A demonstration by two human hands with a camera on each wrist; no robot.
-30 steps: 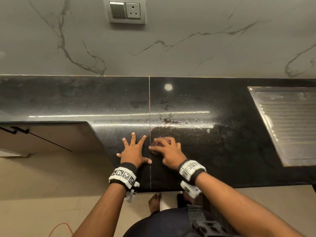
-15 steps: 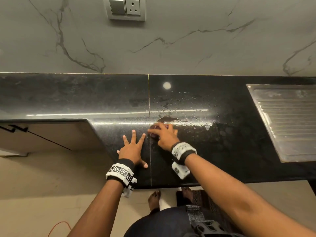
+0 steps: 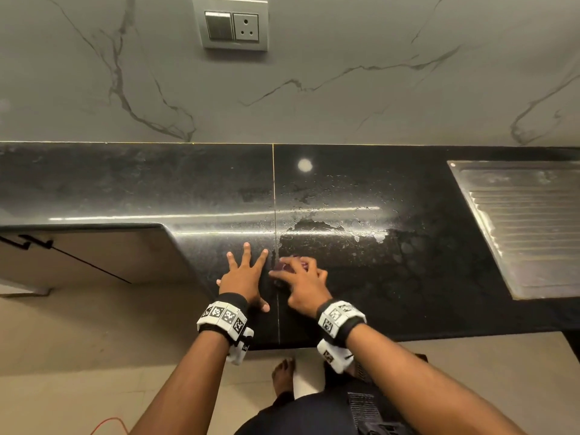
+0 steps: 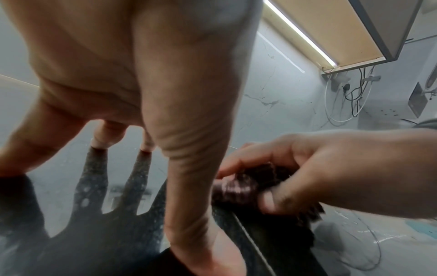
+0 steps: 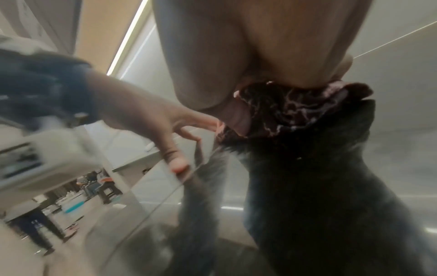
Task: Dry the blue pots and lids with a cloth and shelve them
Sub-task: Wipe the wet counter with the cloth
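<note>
The right hand (image 3: 306, 285) presses a bunched dark maroon cloth (image 3: 287, 270) onto the black worktop (image 3: 392, 277), fingers and thumb curled around the fabric. In the left wrist view the cloth (image 4: 248, 186) is clamped between thumb and fingers; the right wrist view shows its crumpled folds (image 5: 290, 110) under the palm, in contact with the glossy surface.

The left hand (image 3: 244, 277) lies flat on the worktop just left of the cloth, fingers straight and spread, holding nothing. Its thumb tip rests beside the thin seam line (image 3: 276, 230) in the worktop; the cloth sits just right of this seam, near the front edge.

Beyond the cloth, toward the wall, a patch of water droplets and smears (image 3: 332, 221) covers the worktop. Well to the right of the cloth, a ribbed steel drainboard (image 3: 527, 227) is set into the surface. On the marble-patterned wall (image 3: 345, 89) above the cloth, a switch and socket plate (image 3: 232, 25) is mounted. No blue pots or lids appear in any view.

Both wrists carry bands with black-and-white markers.
</note>
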